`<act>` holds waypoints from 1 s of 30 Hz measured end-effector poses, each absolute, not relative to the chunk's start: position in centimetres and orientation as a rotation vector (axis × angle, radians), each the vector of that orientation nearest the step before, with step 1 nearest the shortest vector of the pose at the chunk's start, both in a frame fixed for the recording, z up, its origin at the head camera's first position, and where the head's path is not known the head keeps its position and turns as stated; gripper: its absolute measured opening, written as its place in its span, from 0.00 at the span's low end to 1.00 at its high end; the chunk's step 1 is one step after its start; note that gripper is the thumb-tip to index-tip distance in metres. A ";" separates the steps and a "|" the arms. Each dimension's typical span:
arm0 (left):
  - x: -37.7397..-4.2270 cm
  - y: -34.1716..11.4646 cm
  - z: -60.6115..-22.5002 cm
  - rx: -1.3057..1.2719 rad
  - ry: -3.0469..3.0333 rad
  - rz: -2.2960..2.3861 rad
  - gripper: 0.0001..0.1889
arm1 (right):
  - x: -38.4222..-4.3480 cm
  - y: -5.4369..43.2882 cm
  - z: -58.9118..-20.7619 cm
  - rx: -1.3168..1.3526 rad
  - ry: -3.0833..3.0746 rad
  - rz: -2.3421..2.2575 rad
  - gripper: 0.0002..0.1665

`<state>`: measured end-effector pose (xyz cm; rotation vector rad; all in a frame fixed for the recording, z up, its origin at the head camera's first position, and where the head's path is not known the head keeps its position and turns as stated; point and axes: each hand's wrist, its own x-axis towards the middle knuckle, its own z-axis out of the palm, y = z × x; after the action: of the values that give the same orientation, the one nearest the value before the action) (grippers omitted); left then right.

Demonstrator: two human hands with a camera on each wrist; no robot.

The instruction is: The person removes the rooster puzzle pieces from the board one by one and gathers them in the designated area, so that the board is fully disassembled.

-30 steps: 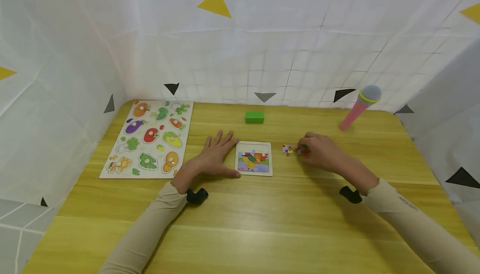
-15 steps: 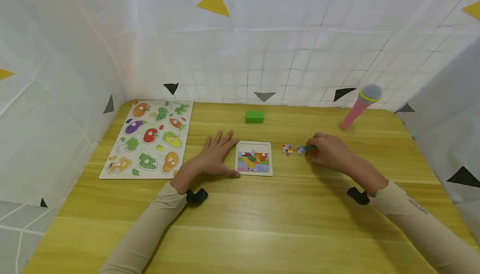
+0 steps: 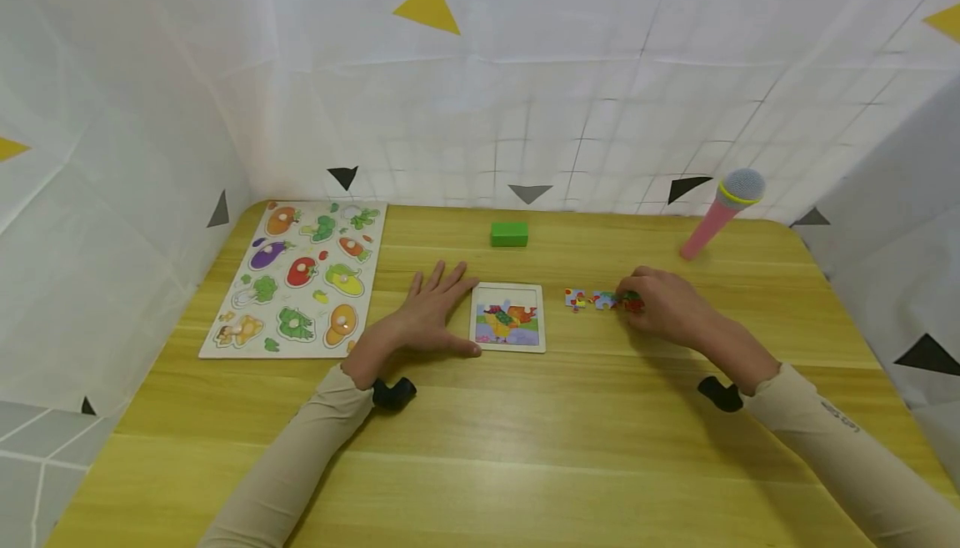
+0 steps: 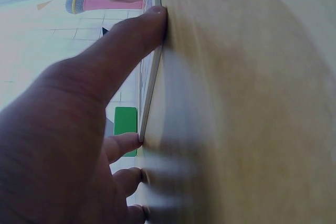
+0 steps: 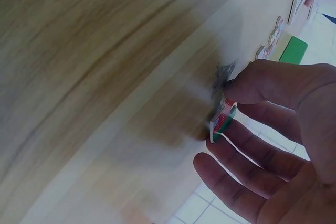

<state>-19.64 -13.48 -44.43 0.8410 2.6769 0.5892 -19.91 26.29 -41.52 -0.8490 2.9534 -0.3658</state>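
Note:
My left hand [image 3: 427, 314] rests with fingers spread at the left side of a small square puzzle board [image 3: 542, 327]. Its thumb touches the near left corner and the index finger reaches the far left corner. Several fitted pieces [image 3: 510, 324] on the board form a bird picture. To the right, my right hand [image 3: 663, 306] pinches a red and green puzzle piece [image 5: 224, 119] between thumb and fingers, low over the table. Other loose puzzle pieces lie just left of it, one blue [image 3: 602, 299] and another red and yellow [image 3: 575, 298].
A vegetable peg puzzle board [image 3: 315, 298] lies at the left of the wooden table [image 3: 480, 448]. Behind the small board sits a green block [image 3: 509, 235]. A pink toy microphone [image 3: 720, 214] stands at the back right. White sheeting [image 3: 480, 98] encloses the back and sides.
The right hand has shifted a little to the right with the piece at its fingertips, uncovering the blue loose piece. The left hand has stayed in place.

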 end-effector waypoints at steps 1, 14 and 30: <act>-19.6 -13.5 -44.4 0.843 2.677 0.590 0.59 | -19.9 26.3 -41.6 -0.850 2.953 -0.369 0.15; -19.6 -13.4 -44.5 0.840 2.675 0.602 0.59 | -19.8 26.4 -41.5 -0.850 2.962 -0.373 0.14; -19.5 -13.4 -44.2 0.836 2.668 0.591 0.59 | -19.9 23.8 -41.0 -0.981 2.982 -0.426 0.14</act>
<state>-19.53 -13.39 -44.22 0.8358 2.6676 0.5907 -19.92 23.83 -41.03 -0.9814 2.9822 -0.4256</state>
